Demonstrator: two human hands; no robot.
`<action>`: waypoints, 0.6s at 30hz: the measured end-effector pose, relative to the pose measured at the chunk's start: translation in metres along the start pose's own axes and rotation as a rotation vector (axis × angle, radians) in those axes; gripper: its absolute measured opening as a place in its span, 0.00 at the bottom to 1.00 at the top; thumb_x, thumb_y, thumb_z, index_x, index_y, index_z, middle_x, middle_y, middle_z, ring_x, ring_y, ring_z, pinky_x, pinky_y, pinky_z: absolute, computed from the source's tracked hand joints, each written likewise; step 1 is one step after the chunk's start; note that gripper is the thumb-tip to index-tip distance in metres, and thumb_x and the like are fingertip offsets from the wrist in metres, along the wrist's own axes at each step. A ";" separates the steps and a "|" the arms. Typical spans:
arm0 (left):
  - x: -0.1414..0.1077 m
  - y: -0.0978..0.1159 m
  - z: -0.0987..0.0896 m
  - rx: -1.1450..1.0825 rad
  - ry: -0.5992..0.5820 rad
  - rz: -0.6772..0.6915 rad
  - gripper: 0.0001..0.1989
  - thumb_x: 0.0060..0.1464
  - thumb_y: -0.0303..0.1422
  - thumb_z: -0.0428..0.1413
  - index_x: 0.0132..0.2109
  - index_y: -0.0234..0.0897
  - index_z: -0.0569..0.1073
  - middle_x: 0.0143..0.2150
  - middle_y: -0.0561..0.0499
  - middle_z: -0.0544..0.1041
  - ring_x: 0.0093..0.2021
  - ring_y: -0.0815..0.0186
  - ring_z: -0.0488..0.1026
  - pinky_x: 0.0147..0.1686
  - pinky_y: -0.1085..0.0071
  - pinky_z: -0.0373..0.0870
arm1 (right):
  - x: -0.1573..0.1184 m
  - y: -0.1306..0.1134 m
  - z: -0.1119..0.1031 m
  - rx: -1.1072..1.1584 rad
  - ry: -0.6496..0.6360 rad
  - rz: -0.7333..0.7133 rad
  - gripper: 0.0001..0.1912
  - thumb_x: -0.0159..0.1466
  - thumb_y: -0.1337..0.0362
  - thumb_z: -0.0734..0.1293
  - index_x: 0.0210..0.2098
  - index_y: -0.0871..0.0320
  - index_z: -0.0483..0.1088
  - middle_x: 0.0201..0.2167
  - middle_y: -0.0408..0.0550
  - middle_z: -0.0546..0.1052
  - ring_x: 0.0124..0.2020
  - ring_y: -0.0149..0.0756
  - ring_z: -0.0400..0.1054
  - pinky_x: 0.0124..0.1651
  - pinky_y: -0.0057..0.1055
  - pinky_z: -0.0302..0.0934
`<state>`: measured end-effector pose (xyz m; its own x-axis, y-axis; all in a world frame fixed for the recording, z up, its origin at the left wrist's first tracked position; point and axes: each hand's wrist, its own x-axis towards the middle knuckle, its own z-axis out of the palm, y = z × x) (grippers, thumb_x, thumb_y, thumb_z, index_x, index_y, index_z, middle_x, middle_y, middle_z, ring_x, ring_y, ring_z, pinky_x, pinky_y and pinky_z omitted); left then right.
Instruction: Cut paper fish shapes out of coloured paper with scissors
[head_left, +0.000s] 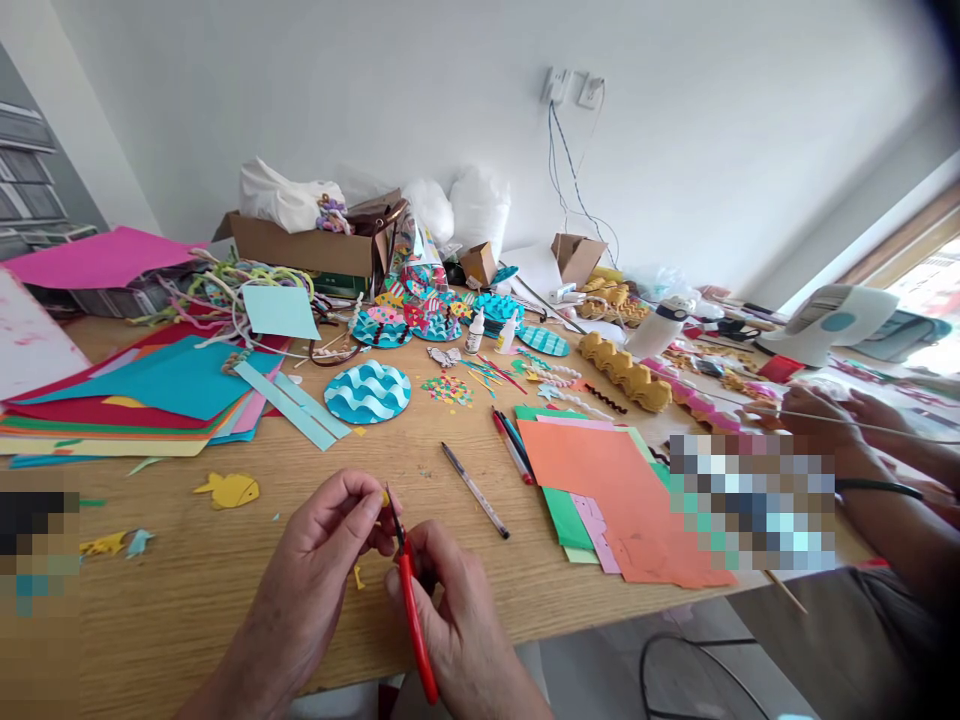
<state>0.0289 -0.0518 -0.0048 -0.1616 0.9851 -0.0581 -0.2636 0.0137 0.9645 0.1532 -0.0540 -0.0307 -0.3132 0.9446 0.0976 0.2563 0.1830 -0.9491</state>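
Observation:
My left hand pinches a small yellow scrap, mostly hidden by the fingers. My right hand grips red-handled scissors, whose dark blades point up to the scrap. Below the fingertips lies another yellow snippet. A yellow paper fish rests on the wooden table to the left, near yellow and light blue scraps. A capped pen lies beyond my right hand.
Coloured paper stacks lie left and right. Behind are a blue wavy disc, confetti, glue bottles and yellow egg-carton strips. Another person's hands work at the right.

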 end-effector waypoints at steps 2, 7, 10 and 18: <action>0.000 0.000 0.000 0.001 0.004 0.002 0.06 0.49 0.33 0.58 0.26 0.38 0.73 0.26 0.54 0.74 0.27 0.68 0.70 0.29 0.75 0.69 | 0.000 0.000 0.000 0.013 0.003 0.000 0.10 0.59 0.61 0.60 0.24 0.56 0.56 0.19 0.37 0.57 0.21 0.28 0.50 0.24 0.25 0.45; 0.000 0.001 0.001 0.016 0.013 0.002 0.06 0.48 0.33 0.58 0.26 0.38 0.73 0.26 0.54 0.74 0.27 0.68 0.70 0.29 0.75 0.68 | 0.001 0.001 0.001 0.022 0.005 0.010 0.09 0.59 0.61 0.60 0.24 0.56 0.56 0.18 0.36 0.57 0.20 0.28 0.49 0.23 0.25 0.44; 0.001 -0.001 0.000 0.024 0.008 0.000 0.06 0.49 0.33 0.58 0.26 0.38 0.73 0.25 0.55 0.74 0.27 0.68 0.70 0.29 0.75 0.68 | 0.001 0.001 0.001 0.007 0.017 0.018 0.10 0.58 0.61 0.60 0.23 0.56 0.56 0.18 0.36 0.57 0.20 0.28 0.49 0.23 0.25 0.44; 0.001 -0.005 -0.001 0.024 -0.021 -0.005 0.06 0.51 0.33 0.57 0.27 0.38 0.73 0.26 0.55 0.74 0.28 0.69 0.70 0.29 0.75 0.69 | 0.001 0.006 0.002 -0.038 0.040 -0.006 0.09 0.58 0.61 0.59 0.23 0.56 0.56 0.17 0.37 0.57 0.19 0.27 0.49 0.22 0.25 0.43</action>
<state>0.0292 -0.0511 -0.0100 -0.1404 0.9884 -0.0577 -0.2409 0.0224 0.9703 0.1527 -0.0526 -0.0366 -0.2786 0.9534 0.1159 0.2893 0.1984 -0.9365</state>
